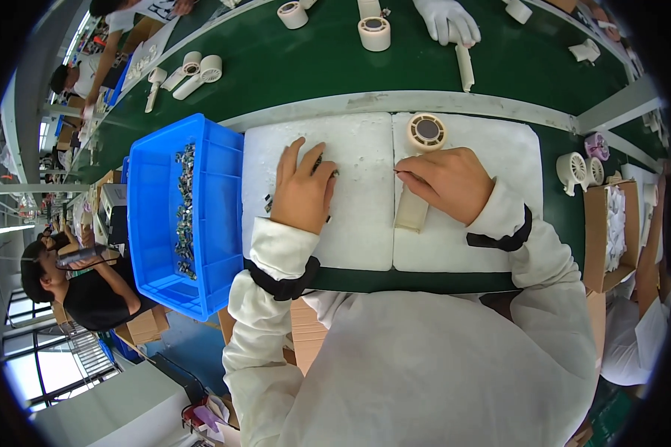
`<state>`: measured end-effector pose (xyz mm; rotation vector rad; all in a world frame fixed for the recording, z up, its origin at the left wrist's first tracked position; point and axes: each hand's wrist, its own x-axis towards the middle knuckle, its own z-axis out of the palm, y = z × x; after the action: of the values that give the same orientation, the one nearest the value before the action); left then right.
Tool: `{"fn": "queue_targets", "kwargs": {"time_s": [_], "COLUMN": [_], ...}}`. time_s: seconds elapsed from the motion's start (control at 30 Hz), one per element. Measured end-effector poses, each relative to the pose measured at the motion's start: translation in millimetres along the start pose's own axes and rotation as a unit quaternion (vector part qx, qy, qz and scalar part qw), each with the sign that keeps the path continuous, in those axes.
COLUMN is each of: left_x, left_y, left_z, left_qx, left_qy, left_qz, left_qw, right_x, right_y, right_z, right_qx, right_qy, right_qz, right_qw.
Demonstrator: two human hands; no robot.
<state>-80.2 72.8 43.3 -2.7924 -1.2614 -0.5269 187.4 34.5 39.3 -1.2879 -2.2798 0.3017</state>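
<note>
My left hand [306,192] rests over the left white foam board [361,223], its fingers spread and slightly curled. Small dark metallic parts [269,202] lie scattered around and under its fingers. My right hand [455,182] is closed in a pinch, with a tiny dark piece at the fingertips that is too small to name. Under that hand lies a cream handheld fan [427,130]; its round head and the end of its handle show, while the middle is covered. The fan lies on the right foam board [499,238].
A blue plastic bin [224,216] holding a pile of small metallic parts stands at the left. Across the green bench [313,67] are more fan bodies [374,34] and a co-worker's gloved hand [449,21] on a cream piece. At right stand fans [572,171] and a cardboard box [596,238].
</note>
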Motion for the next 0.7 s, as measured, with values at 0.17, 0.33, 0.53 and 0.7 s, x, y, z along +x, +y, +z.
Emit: {"fn": "queue_targets", "kwargs": {"time_s": [0.17, 0.33, 0.53, 0.7], "left_x": [6, -3, -6, -6], "left_y": [30, 72, 84, 89], "left_z": [-14, 11, 34, 42], "left_qx": [-0.230, -0.553, -0.641, -0.662], "left_qy": [-0.069, 0.014, 0.070, 0.085], "left_qz": [-0.165, -0.335, -0.325, -0.342], "left_qw": [0.957, 0.763, 0.691, 0.661], "right_x": [-1, -1, -1, 0], "right_y": [-1, -1, -1, -5], "right_z": [-4, -3, 2, -2], "right_qx": [0.050, 0.069, 0.091, 0.110], "right_qy": [-0.017, -0.016, 0.012, -0.007], "right_qz": [0.032, 0.048, 0.044, 0.080], "right_qw": [0.998, 0.996, 0.995, 0.991]}}
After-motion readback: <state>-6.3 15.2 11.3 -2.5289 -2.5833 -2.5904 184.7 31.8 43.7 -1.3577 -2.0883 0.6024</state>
